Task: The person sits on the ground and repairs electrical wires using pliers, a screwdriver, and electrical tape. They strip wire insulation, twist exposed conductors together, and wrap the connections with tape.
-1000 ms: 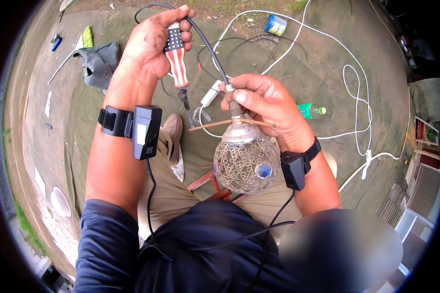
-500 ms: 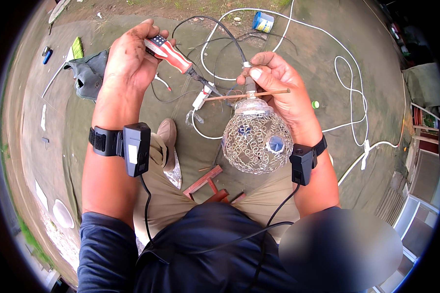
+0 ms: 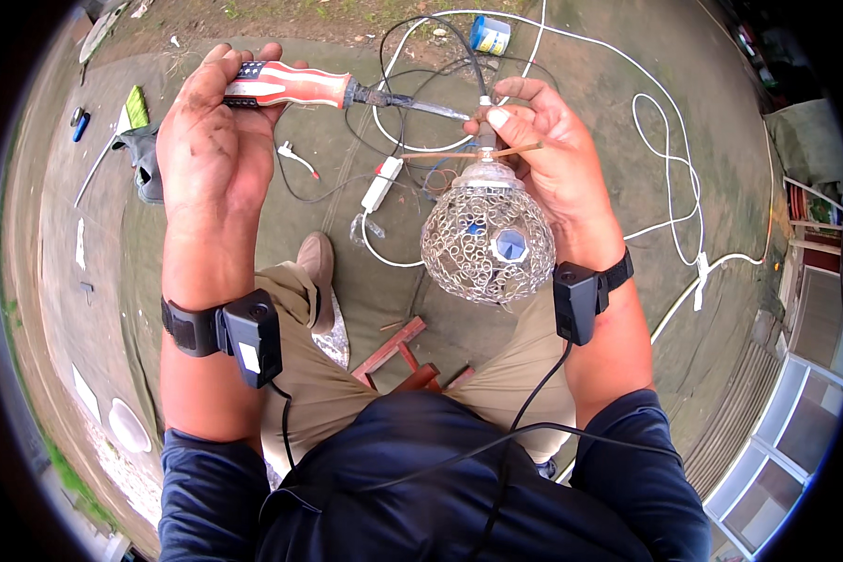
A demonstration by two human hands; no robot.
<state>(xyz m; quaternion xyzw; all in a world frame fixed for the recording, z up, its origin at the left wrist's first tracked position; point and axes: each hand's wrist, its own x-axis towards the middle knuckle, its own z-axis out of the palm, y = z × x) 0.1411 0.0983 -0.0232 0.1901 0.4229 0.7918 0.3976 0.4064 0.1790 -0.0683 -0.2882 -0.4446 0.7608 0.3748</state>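
My left hand (image 3: 217,140) is closed round the patterned handle of a screwdriver (image 3: 314,87). Its shaft points right, and the tip meets the metal neck near my right fingertips; whether it touches a screw I cannot tell. In my right hand (image 3: 554,140), thumb and fingers pinch the neck of a hanging lamp (image 3: 489,229). The lamp's round shade is of wire loops with blue faceted pieces. A thin brown stick (image 3: 525,150) lies crosswise at the neck, partly hidden by my thumb. A black cable (image 3: 466,47) runs up from the neck.
Below the lamp's left side, a white power strip (image 3: 382,184) lies on the green ground sheet, with white cord (image 3: 688,169) looping to the right. A blue can (image 3: 490,35) lies at the back. Grey cloth (image 3: 143,159) is at left. Red wooden pieces (image 3: 393,354) stand between my legs.
My left hand has moved left and turned the screwdriver from slanting down to nearly level, its tip now at the lamp's neck. The lamp has risen slightly, still in my right hand.
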